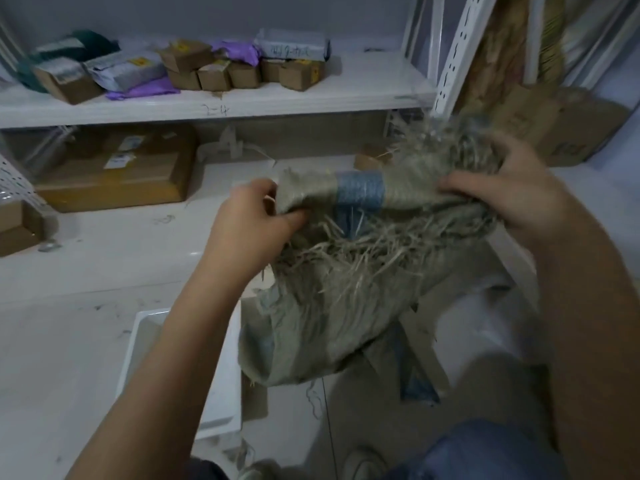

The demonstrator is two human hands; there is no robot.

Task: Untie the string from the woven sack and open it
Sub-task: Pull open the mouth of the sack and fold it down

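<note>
While the woven sack [346, 299] hangs in front of me, above the floor, my left hand [256, 220] pinches one end of its frayed mouth and my right hand [509, 199] grips the other, so the rim can be spread. I see no string.

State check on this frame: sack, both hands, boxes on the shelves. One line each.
woven sack: held up, frayed top edge bunched between both hands; no string visible, mouth not clearly open
left hand: closed on the sack's left edge
right hand: closed on the frayed right end
small cardboard boxes: closed, on the upper shelf
large cardboard box: closed, on the lower shelf
</note>
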